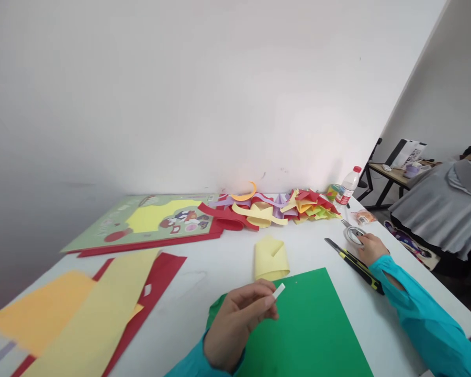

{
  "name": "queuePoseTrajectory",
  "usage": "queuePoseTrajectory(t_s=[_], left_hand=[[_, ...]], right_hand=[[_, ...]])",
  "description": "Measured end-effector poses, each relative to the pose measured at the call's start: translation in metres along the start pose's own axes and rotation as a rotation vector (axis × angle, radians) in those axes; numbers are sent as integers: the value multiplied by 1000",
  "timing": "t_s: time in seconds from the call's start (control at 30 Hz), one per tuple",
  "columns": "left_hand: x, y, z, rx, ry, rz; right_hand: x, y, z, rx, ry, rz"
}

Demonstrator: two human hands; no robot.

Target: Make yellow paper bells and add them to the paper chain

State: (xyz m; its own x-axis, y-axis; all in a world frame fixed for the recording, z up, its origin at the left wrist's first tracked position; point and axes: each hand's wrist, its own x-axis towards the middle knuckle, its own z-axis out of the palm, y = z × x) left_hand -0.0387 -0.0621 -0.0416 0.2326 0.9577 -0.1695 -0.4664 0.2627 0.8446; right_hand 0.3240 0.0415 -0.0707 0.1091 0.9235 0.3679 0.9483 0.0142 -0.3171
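A small white strip (279, 291) is above the green sheet (314, 324), toward its eleven o'clock; the fingers of the left hand (243, 319) pinch it. At two o'clock, the fingers of the right hand (372, 248) touch a white roll (352, 236) (probably tape; I cannot tell if they grip it), just beyond the cutter (357, 264). The folded yellow paper (270, 256) stands at eleven o'clock on the worktop (204, 277). The step in hand seems to be handling the strip; the next move calls for careful placing.
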Motion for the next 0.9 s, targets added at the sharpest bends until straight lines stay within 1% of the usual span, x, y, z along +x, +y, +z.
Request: queuePoseTrajectory(t_s=[0.07, 0.1, 0.13, 0.17, 0.2, 0.23, 0.27, 0.33, 0.43, 0.5, 0.53, 0.57, 0.63, 0.73, 0.77, 0.83, 0.9], left_hand=[[1, -1, 0, 26, 6, 20], [2, -3, 0, 36, 10, 30], [2, -4, 0, 47, 11, 41], [2, -5, -1, 61, 11, 49], [3, -5, -1, 81, 11, 62], [3, -6, -1, 114, 10, 84], [3, -6, -2, 168, 6, 122], [2, -5, -4, 352, 18, 258], [1, -5, -10, 736, 107, 598], [1, -7, -17, 980, 164, 822], [1, -9, -20, 1082, 170, 907], [2, -11, -23, 1165, 153, 967], [2, -15, -29, 1265, 80, 1028], [3, -22, -36, 1304, -44, 1042], [4, -23, -38, 1323, -64, 1059], [4, -24, -39, 1405, -67, 1157], [4, -21, -37, 1526, -39, 1298]], right_hand=[[-11, -35, -5, 49, 0, -81], [-19, -57, -8, 91, -27, -136], [-28, -80, -11, 172, -80, -215], [-37, -104, -13, 384, -201, -321], [-46, -127, -14, 583, -333, -388], [-54, -147, -15, 734, -436, -402], [-61, -164, -15, 832, -491, -369], [-67, -186, -13, 943, -533, -228], [-65, -194, -6, 1022, -637, -38], [-62, -193, -1, 1063, -756, 37], [-60, -193, 1, 1080, -809, 74], [-59, -193, 3, 1092, -851, 111], [-58, -194, 6, 1100, -894, 173], [-57, -196, 9, 1100, -915, 206], [-56, -196, 10, 1103, -925, 206], [-57, -196, 11, 1118, -948, 194], [-58, -196, 11, 1139, -952, 169]])
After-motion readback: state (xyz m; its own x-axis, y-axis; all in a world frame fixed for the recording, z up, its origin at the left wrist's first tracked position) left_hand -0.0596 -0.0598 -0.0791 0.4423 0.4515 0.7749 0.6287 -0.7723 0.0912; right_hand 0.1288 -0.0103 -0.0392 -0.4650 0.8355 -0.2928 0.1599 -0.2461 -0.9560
